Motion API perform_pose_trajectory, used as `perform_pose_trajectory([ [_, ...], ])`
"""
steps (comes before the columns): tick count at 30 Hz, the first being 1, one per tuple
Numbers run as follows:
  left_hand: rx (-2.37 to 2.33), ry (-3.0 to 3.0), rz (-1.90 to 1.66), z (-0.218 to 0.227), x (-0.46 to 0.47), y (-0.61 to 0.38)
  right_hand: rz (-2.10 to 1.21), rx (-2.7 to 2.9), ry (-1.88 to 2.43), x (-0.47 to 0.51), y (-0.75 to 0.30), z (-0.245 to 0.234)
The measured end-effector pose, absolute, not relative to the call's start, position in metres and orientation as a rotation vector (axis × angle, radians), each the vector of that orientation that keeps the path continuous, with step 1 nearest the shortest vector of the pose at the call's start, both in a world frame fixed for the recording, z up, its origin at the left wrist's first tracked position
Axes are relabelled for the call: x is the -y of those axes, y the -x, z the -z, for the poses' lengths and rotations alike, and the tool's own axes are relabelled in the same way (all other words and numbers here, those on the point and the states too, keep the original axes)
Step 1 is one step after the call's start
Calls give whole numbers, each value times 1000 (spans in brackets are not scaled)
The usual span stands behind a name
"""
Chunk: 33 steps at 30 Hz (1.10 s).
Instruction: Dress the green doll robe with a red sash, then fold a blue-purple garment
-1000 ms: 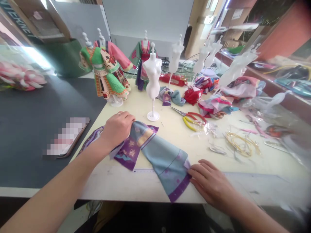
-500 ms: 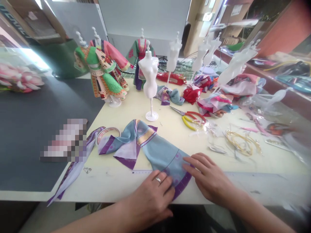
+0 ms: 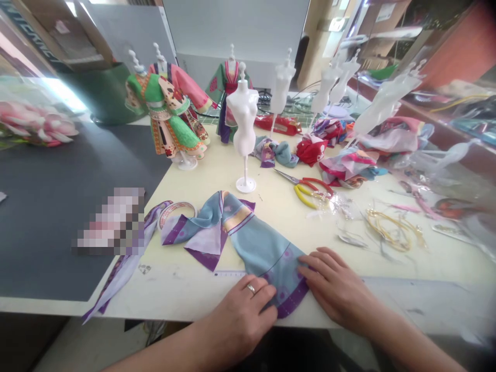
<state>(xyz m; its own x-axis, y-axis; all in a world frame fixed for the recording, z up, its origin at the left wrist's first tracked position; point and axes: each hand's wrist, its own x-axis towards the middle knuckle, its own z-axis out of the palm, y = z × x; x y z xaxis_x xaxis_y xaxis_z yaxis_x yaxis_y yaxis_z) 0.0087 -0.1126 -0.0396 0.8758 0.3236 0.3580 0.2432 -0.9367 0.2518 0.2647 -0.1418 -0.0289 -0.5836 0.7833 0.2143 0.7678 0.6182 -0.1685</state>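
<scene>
Left hand (image 3: pixel 242 316) and right hand (image 3: pixel 337 289), both flat and open, press a pale blue, purple-edged fabric doll garment (image 3: pixel 258 245) against the cream worktop (image 3: pixel 186 292).
Spread wide, gripping nothing, they appear to pin its hem (image 3: pixel 292 300) from either side, keeping the cloth smooth.

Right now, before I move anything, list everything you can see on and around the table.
Dressed doll mannequins: 2, green and pink, back left of the table.
Bare mannequins: 5, white or translucent, on stands along the back.
Doll dress: 1, blue and purple, front centre.
Purple ribbon: 1, left of the dress, over the table edge.
Tape roll: 1, pale, left of the dress.
Scissors: 1 pair, red and yellow handles, mid-table.
Gold cord: 1 tangle, right.
Fabric scraps: several piles, mixed colours, back right.
Dark mat: 1, grey, left.
Left hand: at the dress's lower edge, ring on one finger.
Right hand: flat on the dress hem.
</scene>
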Motion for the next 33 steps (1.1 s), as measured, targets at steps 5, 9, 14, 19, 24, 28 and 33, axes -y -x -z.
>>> perform_pose_trajectory([
  [5,-426,-2822,-584,39,114,-8,-97,2580,1258,141,-264,28],
  [9,-415,-2802,-601,39,115,-5,-84,2560,1242,141,-263,30],
  [14,-406,-2779,-612,37,115,-5,-62,2552,1229,142,-263,33],
  [19,-418,-2721,-628,30,112,-2,2,2521,1215,143,-263,39],
  [24,-624,-2690,-911,18,86,19,75,2507,1207,145,-264,44],
  [28,-990,-2762,-1062,7,49,49,84,2502,1205,145,-265,47],
  [33,-1405,-2879,-765,4,12,74,79,2503,1205,146,-268,50],
])
